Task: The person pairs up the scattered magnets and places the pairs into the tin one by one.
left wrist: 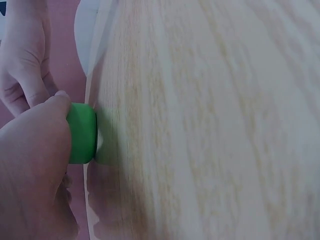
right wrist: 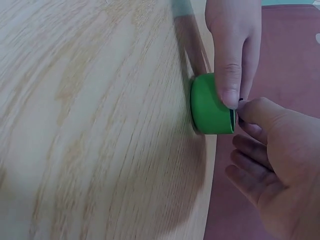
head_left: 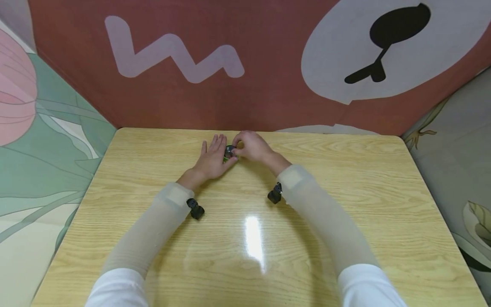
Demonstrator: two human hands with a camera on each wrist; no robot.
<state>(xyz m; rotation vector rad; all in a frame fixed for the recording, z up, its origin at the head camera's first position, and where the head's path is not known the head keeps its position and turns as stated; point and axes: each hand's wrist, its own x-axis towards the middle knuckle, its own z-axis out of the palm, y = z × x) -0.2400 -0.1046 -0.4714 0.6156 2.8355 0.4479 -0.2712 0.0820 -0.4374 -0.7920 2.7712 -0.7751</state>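
A small round green container (right wrist: 207, 107) with a dark top (head_left: 229, 151) stands on the table near its far edge. My left hand (head_left: 212, 162) holds it from the left, the long fingers straight along its far side and the thumb across its near side. From the right, my right hand (head_left: 253, 147) pinches at the dark top with thumb and index finger. The right wrist view shows its other fingers loosely bent beside the container. In the left wrist view the green side (left wrist: 82, 132) shows, while the left hand hides the rest.
The light wood table (head_left: 326, 179) reaches to a red-brown printed backdrop (head_left: 268, 94) right behind the hands. Printed cloth walls (head_left: 65, 106) stand at both sides. A small black camera sits on each wrist.
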